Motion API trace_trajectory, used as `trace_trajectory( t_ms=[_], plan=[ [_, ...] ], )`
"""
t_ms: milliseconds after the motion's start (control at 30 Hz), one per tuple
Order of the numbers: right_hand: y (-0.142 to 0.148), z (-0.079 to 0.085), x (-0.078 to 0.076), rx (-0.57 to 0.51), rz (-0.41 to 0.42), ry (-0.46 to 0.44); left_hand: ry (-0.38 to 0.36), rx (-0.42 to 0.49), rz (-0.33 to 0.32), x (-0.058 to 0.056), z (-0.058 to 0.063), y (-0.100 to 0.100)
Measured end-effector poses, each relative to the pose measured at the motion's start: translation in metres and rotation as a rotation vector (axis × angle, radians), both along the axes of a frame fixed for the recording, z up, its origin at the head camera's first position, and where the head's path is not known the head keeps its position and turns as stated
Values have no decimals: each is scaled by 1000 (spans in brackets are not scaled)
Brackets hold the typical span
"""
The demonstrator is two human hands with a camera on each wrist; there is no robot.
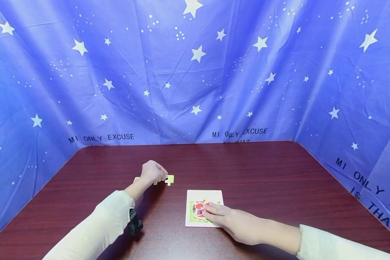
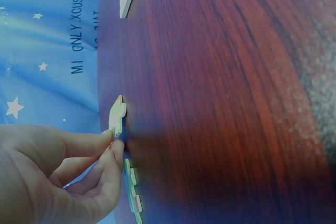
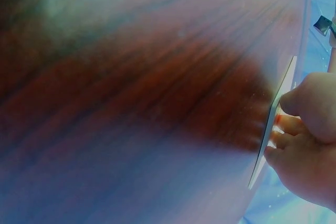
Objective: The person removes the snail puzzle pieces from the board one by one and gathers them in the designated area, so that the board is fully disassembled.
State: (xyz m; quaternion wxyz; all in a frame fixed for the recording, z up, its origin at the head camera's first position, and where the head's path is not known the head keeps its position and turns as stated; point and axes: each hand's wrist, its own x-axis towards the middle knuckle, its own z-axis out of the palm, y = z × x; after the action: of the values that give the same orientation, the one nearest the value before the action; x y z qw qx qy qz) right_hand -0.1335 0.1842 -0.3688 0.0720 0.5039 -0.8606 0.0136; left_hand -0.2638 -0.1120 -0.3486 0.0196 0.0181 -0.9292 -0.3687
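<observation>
My left hand pinches a yellow-green jigsaw piece between thumb and fingertips, left of the table's middle. In the left wrist view the piece is tilted at the fingertips, close over the table. More puzzle pieces lie just beside those fingers, partly hidden by the hand in the head view. My right hand rests with extended fingers on a white puzzle board bearing a red, green and yellow picture. Its fingers cover the right part of that picture. From the right wrist, the board shows edge-on under the fingers.
The dark red wooden table has rounded far corners. A blue curtain with white stars hangs along its back and sides. A black wrist device sits below my left forearm.
</observation>
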Motion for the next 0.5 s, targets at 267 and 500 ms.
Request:
trace_trajectory(
  t_ms=[267, 500],
  plan=[
    [-1, 0, 0, 1, 1, 4, 24, -64, 15, 0, 1, -1],
    [0, -1, -1, -4, 21, 30, 37, -101, 28, 2, 4, -3]
  ],
)
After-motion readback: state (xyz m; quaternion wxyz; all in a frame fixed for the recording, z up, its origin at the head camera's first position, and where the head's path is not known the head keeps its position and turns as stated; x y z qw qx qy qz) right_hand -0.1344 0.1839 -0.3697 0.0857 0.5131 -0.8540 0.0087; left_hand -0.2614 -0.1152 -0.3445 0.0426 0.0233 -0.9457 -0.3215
